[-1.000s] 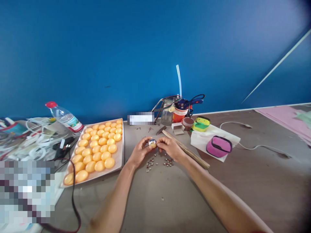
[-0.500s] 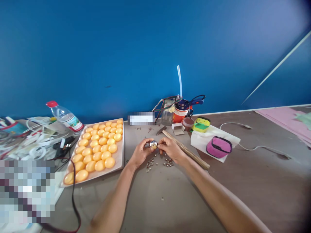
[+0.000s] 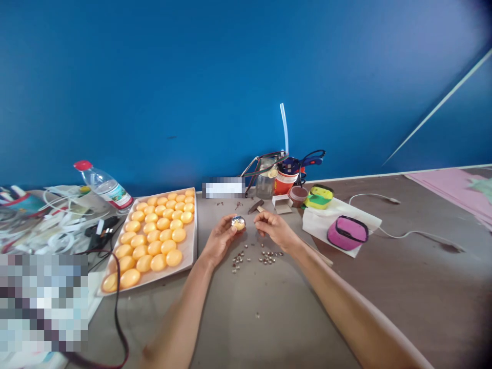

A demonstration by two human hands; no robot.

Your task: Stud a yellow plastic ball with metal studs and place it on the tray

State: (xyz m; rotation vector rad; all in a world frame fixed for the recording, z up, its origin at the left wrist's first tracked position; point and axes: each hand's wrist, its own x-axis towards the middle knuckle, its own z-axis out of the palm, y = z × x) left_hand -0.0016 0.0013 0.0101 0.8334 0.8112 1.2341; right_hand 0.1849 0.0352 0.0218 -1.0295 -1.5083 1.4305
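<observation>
Between the thumb and fingers of my left hand (image 3: 220,240) is a shiny silver rounded piece (image 3: 238,223), its surface mirroring yellow. A short gap to the right, my right hand (image 3: 274,229) has its fingertips pinched together; whatever they hold, if anything, is too small to make out. Below both hands, small shiny metal bits (image 3: 268,258) lie scattered in two loose groups on the grey tabletop (image 3: 230,323). A hammer (image 3: 255,206) lies behind my right hand, which covers part of its wooden handle.
On the left stands a tray (image 3: 195,225) of rows of orange-yellow domes. Beyond it are a leaning bottle (image 3: 109,187) and tangled cables. A glass jar (image 3: 265,180), red cup (image 3: 286,183) and small white box (image 3: 282,204) line the back. To the right lies a pink band (image 3: 346,234) on paper.
My right hand has drawn away from the silver piece, opening a gap. My left hand has shifted slightly left with the piece, which is turned differently.
</observation>
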